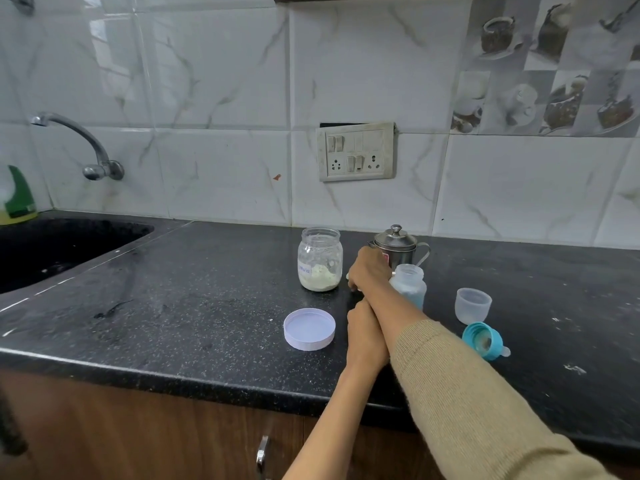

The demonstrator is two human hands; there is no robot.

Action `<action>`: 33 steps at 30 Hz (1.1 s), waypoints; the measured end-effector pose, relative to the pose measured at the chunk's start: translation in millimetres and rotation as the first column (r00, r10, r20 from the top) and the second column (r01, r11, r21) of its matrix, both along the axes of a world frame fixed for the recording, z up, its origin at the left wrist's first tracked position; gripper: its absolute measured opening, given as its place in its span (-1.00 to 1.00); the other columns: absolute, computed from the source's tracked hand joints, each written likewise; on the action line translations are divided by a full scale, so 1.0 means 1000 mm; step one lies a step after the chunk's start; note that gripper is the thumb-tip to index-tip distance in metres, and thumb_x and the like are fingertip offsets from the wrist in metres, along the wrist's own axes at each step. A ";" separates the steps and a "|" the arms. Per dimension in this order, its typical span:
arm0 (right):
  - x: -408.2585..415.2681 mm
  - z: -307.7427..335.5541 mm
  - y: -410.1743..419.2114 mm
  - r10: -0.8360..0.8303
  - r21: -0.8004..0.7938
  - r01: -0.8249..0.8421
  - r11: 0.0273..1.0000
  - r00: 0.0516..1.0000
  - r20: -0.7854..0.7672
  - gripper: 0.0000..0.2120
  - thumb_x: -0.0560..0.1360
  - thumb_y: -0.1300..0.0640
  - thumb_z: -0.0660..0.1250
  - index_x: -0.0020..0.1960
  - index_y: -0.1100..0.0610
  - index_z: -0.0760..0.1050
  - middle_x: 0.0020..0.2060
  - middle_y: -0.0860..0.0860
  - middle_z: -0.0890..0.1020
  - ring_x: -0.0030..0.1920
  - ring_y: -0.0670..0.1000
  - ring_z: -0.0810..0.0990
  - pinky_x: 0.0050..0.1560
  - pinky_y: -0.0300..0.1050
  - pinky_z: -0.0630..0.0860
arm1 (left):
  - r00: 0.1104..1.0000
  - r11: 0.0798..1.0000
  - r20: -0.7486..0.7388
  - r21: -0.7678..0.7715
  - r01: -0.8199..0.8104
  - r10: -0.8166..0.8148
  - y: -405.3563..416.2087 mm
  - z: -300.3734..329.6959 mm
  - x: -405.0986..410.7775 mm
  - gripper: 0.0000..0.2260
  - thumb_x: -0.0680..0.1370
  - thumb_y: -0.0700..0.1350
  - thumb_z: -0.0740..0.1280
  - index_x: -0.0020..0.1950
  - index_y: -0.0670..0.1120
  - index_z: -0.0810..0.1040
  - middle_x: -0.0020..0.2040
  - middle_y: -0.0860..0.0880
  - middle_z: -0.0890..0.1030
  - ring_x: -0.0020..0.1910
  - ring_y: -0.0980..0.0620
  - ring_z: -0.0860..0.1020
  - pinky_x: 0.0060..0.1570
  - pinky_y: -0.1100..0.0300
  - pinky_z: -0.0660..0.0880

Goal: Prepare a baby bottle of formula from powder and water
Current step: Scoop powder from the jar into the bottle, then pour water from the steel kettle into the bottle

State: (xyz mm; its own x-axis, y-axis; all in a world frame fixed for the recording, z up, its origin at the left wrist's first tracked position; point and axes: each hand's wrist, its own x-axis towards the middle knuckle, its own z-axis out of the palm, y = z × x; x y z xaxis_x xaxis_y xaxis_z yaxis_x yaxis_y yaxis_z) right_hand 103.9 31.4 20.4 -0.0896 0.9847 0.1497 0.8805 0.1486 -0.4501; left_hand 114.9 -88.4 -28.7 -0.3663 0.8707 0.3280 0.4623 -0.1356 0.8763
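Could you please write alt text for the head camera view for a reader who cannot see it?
A person's right hand reaches across the left hand on a black speckled counter, between an open glass jar of pale powder and a clear baby bottle.

bench (207, 289): black, white-speckled | wall tiles (221, 98): white, grey marble veins | jar lid (309, 329): pale lilac | powder (318, 281): cream | teat collar (483, 341): turquoise | sleeve (467, 393): beige ribbed | cupboard (138, 427): dark brown woodgrain

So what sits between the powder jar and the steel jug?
Head view: the right hand lies between the jar and jug, partly covering the jug.
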 end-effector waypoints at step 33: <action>0.153 0.046 0.046 -0.025 -0.109 -0.067 0.992 0.731 -0.682 -0.73 0.53 0.24 0.32 0.19 0.34 0.50 0.13 0.25 0.60 -0.09 0.10 0.63 0.00 -0.08 0.56 | 0.993 0.995 0.070 0.049 0.089 -0.093 0.005 -0.008 0.000 -0.52 0.35 -0.07 0.52 0.23 -0.07 0.51 0.15 0.02 0.61 0.07 0.17 0.55 0.03 0.35 0.41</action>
